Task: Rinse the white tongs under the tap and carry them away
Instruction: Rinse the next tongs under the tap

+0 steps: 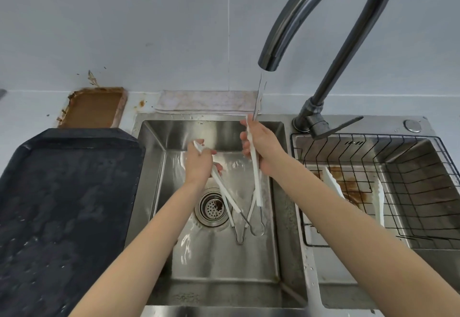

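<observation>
Rinsing stage, under way. White tongs [255, 167] held over the left sink basin [276, 192] beneath the running tap [311, 18]; right hand [261, 147] closed around one pair, left hand [200, 162] around another. Carrying away not yet begun.

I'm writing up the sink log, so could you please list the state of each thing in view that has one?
Tap: running, stream landing at the right hand.
Left hand: closed on one pair of white tongs.
Right hand: closed on a second pair of tongs.
Sink: wet, drain unplugged.
Wire basket: holds another white utensil.
Black tray: wet.
</observation>
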